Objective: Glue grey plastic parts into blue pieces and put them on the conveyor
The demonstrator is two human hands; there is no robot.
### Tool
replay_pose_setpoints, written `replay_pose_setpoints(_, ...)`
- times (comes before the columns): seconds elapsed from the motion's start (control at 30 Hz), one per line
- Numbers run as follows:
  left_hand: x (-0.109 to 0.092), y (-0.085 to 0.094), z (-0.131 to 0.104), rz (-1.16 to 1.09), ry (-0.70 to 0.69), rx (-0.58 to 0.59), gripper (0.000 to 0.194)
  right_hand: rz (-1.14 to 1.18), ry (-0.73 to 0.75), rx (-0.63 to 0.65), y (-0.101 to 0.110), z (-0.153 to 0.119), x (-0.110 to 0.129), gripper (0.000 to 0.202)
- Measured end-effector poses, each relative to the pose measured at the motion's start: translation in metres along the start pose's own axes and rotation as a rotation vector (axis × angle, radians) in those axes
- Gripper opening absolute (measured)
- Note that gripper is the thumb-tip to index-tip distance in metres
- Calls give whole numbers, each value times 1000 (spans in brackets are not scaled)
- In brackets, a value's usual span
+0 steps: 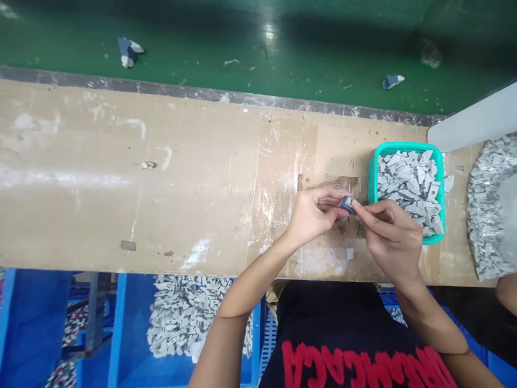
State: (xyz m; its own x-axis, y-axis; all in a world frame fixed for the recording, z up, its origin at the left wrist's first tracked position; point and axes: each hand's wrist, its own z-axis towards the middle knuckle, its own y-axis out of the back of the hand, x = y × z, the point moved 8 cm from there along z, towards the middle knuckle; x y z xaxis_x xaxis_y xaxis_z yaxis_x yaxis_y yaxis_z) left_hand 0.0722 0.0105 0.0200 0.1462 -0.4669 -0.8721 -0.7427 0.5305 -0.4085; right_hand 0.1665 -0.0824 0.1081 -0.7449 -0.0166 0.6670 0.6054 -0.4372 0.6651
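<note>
Above the work surface, my left hand [313, 213] pinches a small dark blue-grey plastic piece [346, 205] between thumb and fingers. A light patch shows on the piece, perhaps a small white part set into it. My right hand [390, 231] is closed too, its thumb and forefinger pressed against the same piece from the right. Whether it also grips a separate part is hidden by the fingertips. Just beyond my right hand stands a turquoise basket [372, 186] heaped with light grey plastic parts [407, 180].
Brown cardboard [194, 199] covers the table. Past its far edge runs a green surface [258, 70] with two blue-and-white pieces, one left [128, 52], one right [391, 82]. A bag of grey parts [487, 215] lies right, beside a white panel [476, 118]. Below, a blue bin [133, 361] holds parts.
</note>
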Motion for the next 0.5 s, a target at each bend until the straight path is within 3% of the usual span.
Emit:
replay_pose_setpoints(0.17,1,7,8,5,42,21,25,51,-115,143,-13,17,-10,35)
replay_pose_setpoints(0.27,2,5,8,-146,148,121,41,78,-191,210,-7,27,-20,31)
replay_pose_setpoints(0.37,5,6,7,-320,261,165,38,38,-254,61,19,28,-36,35)
replay_pose_setpoints(0.5,10,18,11,-477,257,73,34,65,-406,-117,46,11,-72,39)
